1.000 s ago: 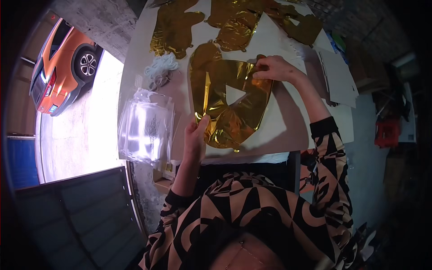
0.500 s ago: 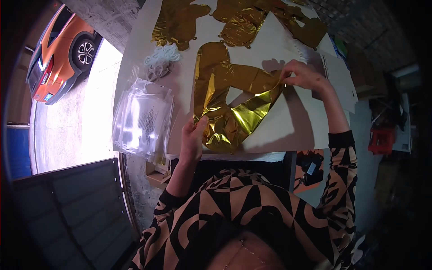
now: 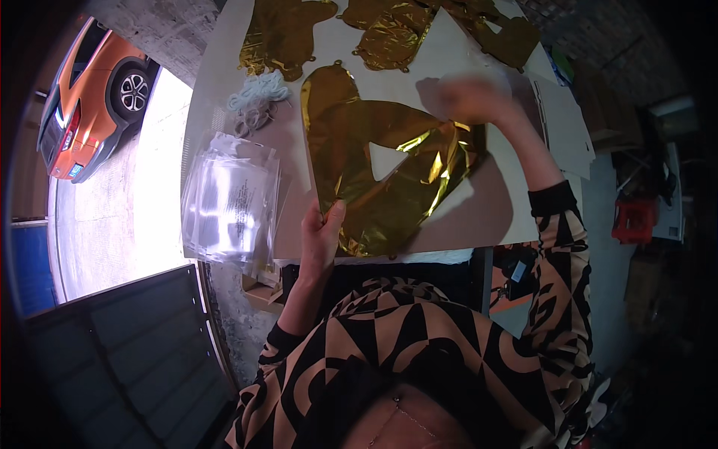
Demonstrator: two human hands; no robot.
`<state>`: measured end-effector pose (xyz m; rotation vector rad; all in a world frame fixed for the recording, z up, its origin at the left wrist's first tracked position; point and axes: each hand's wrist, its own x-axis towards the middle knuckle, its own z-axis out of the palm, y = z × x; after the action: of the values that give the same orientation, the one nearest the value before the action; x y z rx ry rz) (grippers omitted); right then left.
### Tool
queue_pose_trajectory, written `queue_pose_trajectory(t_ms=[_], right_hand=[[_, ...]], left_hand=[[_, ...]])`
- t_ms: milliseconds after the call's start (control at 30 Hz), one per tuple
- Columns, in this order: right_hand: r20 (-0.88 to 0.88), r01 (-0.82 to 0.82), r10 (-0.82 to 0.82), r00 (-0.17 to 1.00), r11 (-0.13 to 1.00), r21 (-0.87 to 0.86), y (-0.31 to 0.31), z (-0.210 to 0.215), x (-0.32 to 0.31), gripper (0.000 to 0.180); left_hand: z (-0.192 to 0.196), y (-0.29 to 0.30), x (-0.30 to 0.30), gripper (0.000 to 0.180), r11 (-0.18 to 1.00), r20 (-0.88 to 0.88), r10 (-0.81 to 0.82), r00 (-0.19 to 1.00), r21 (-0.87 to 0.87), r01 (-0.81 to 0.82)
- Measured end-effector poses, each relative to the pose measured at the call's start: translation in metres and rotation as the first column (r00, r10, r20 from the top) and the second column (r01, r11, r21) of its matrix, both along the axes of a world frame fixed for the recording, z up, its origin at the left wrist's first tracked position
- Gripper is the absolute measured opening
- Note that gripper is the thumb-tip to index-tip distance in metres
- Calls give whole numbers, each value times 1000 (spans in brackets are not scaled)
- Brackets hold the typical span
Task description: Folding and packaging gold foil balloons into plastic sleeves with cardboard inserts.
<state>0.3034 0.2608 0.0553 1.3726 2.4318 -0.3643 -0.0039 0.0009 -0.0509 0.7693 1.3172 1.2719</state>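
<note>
A flat gold foil balloon with a triangular hole lies in front of me on the pale tabletop. My left hand pinches its lower left edge between thumb and fingers. Over the balloon's upper right edge is my right hand, smeared by motion, so its fingers and any grip cannot be made out. More gold foil balloons lie beyond: one at the far left, one at the far middle and one at the far right.
Left of the balloon lie clear plastic bags and a bundle of white string. A dark metal gate stands at lower left, an orange car outside. On the right is a red plastic crate.
My right hand has moved up and slightly left from the balloon's right end. The foil has spread flatter, its right part swinging outward. The left hand keeps its hold.
</note>
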Motion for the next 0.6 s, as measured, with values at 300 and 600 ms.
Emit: queue_pose_trajectory(t_ms=[300, 600], right_hand=[[-306, 106, 113, 945, 780, 616, -18, -55, 19, 38], [-257, 92, 23, 966, 900, 425, -84, -101, 9, 74]], left_hand=[[42, 4, 5, 64, 987, -274, -101, 956, 90, 130], [27, 96, 38, 80, 840, -993, 69, 92, 108, 532]])
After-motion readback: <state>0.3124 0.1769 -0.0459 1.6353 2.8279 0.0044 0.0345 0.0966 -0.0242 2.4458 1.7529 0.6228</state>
